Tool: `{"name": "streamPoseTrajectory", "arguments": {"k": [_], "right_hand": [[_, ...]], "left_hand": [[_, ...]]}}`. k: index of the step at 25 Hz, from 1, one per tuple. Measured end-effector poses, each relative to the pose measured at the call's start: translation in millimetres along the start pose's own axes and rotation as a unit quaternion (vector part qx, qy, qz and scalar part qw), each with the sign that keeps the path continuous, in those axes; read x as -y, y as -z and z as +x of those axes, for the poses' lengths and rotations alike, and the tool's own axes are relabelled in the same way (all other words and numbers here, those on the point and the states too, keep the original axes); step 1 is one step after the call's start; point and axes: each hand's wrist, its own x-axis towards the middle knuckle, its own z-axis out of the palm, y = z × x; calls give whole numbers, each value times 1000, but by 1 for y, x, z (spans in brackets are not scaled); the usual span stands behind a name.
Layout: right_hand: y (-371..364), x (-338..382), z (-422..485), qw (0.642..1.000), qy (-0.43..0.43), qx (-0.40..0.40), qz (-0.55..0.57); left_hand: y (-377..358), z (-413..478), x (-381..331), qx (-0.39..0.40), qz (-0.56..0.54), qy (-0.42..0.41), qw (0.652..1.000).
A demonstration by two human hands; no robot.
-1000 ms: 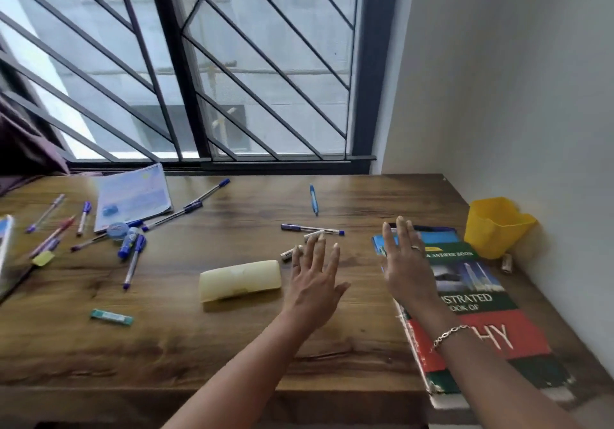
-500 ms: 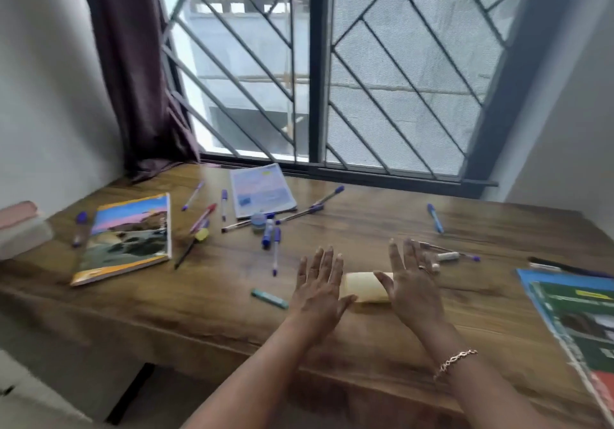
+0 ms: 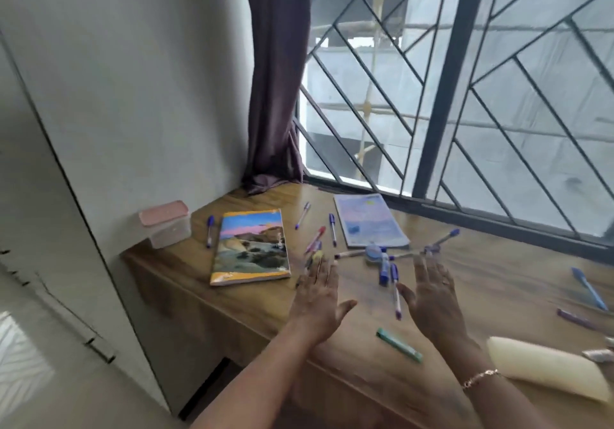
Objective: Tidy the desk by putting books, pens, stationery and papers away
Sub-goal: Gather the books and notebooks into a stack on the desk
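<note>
The left hand (image 3: pixel 317 299) and right hand (image 3: pixel 432 299) hover over the worktop (image 3: pixel 498 272), fingers (image 3: pixel 428 269) straight, spread, holding nothing. Blurred pens (image 3: pixel 395 282) lie at twelve o'clock, the landscape book (image 3: pixel 251 247) at ten; the left fingertips (image 3: pixel 320 264) hide one pen's end.

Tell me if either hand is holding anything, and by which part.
Nothing is held. The left hand and right hand are both open, fingers straight, above the desk and its loose pens.
</note>
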Motion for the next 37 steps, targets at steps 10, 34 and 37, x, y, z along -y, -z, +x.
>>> {"name": "streamPoseTrajectory", "arguments": {"k": [10,34,37], "right_hand": [[-22,13,98,991,-58,34,113],[-111,-67,278,899,-321,193,228],[-108,-66,278,886,-341,206,236]], "left_hand": [[13,90,42,-39,-279,53,958],[-29,257,18,82,-559,230,792],[-32,257,21,105,-571,233,780]]}}
